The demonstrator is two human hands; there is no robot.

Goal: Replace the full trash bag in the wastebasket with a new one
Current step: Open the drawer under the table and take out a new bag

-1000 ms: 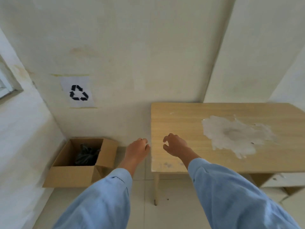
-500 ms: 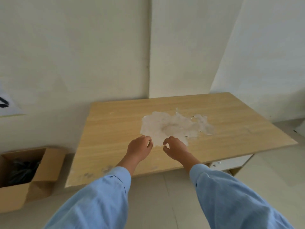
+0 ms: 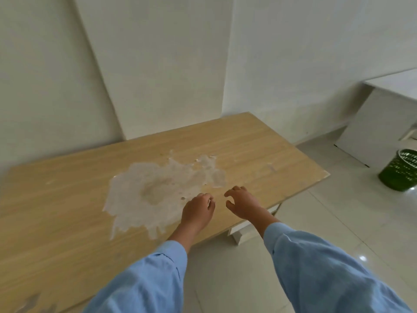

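A green mesh wastebasket (image 3: 399, 171) stands on the tiled floor at the far right edge of the view, partly cut off; no bag shows in it from here. My left hand (image 3: 198, 210) and my right hand (image 3: 244, 204) are stretched out side by side over the near edge of a wooden table (image 3: 259, 145). Both hang with loosely curled fingers and hold nothing. Light blue sleeves cover both forearms. No trash bag is in view.
The table top carries a large white patch (image 3: 158, 190) where the surface is worn. A white desk (image 3: 388, 114) stands at the far right behind the wastebasket. Pale walls close the back; glossy floor tiles (image 3: 338, 222) lie between table and wastebasket.
The view has swung to the right: the cardboard box with the black bag and the recycling sign have left the frame, and the green wastebasket has come in. Both hands stay empty.
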